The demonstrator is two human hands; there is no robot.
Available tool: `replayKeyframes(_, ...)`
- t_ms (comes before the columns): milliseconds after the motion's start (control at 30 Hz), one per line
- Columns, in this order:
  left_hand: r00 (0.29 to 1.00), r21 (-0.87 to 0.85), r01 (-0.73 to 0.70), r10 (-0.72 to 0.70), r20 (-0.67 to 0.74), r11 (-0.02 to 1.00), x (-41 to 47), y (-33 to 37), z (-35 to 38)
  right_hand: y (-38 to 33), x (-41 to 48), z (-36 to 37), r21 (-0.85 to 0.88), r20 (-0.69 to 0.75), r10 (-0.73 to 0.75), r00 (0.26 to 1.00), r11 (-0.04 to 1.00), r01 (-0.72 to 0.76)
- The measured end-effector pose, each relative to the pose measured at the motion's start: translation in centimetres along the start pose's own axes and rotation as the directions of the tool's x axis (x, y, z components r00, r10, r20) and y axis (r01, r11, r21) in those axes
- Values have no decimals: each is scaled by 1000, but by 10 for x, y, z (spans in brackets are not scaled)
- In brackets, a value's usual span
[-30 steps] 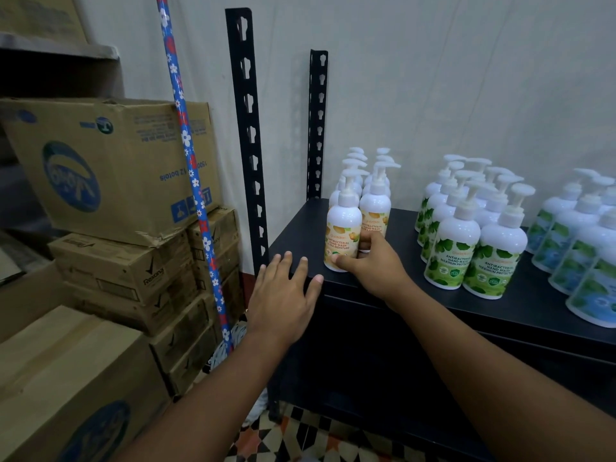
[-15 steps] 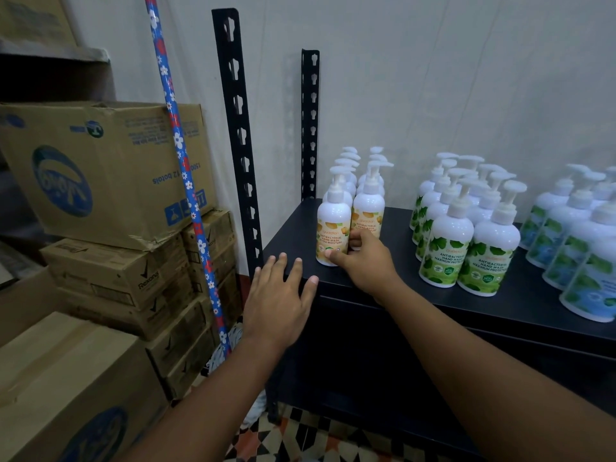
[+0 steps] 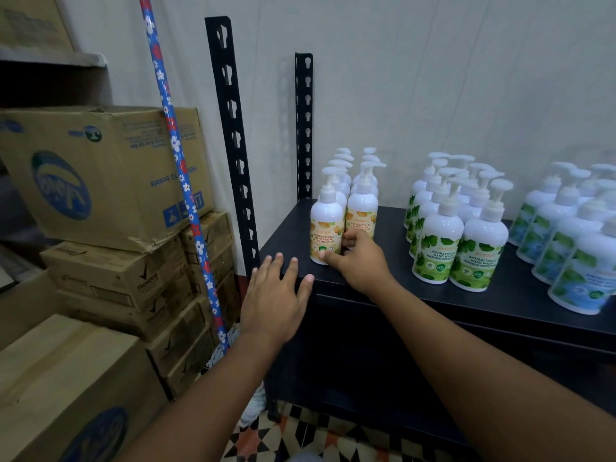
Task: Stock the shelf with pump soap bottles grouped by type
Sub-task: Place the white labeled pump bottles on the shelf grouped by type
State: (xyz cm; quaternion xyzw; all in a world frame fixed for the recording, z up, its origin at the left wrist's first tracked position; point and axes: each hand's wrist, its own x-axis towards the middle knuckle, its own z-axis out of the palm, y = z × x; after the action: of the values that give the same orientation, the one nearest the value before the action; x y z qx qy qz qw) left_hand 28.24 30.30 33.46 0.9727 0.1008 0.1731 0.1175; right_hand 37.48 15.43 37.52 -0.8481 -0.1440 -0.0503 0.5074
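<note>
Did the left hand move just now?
No. The left hand stays spread at the shelf's front corner, just right of the black post, as before.

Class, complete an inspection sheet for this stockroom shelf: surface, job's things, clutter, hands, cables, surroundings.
Surface: black metal shelf top, bare between bottle groups.
Job's things: white pump bottles upright in three groups: orange-label bottles left, green-leaf-label bottles middle, blue-label bottles right.
Clutter: blue floral-patterned pole leaning beside the rack.
Hands: left hand flat on the shelf corner; right hand grips the base of the front-left orange-label bottle.
Cables: nothing seen.
Surroundings: stacked brown cardboard boxes left, slotted black uprights, white wall, patterned floor tiles.
</note>
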Motion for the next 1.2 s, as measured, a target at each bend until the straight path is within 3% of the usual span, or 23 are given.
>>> replayKeyframes(200, 995, -40, 43, -40, 89, 998, -17, 20, -15, 3, -53, -43, -2, 25, 8, 1000, 1000, -8)
replayKeyframes(333, 999, -180, 40, -35, 32, 983, -54, 64, -21, 24, -115, -92, 4, -14, -27, 1000, 1000, 27)
replayKeyframes(400, 997, -254, 17, 3, 78, 967, -74, 91, -16, 42, -149, -120, -9, -24, -6, 1000, 1000, 6)
replayKeyframes(700, 880, -471, -50, 262, 396, 881, -133, 203, 65, 163, -264, -232, -14, -97, 332, 938, 942, -335)
replayKeyframes(900, 767, -463, -13, 305, 565, 887, -174, 259, 147, 251, -316, -260, 64, -201, 551, 810, 833, -550)
replayKeyframes(1200, 617, -393, 184, 206, 760, 901, -216, 312, 264, 385, -365, -225, 219, -208, 838, 505, 543, -811)
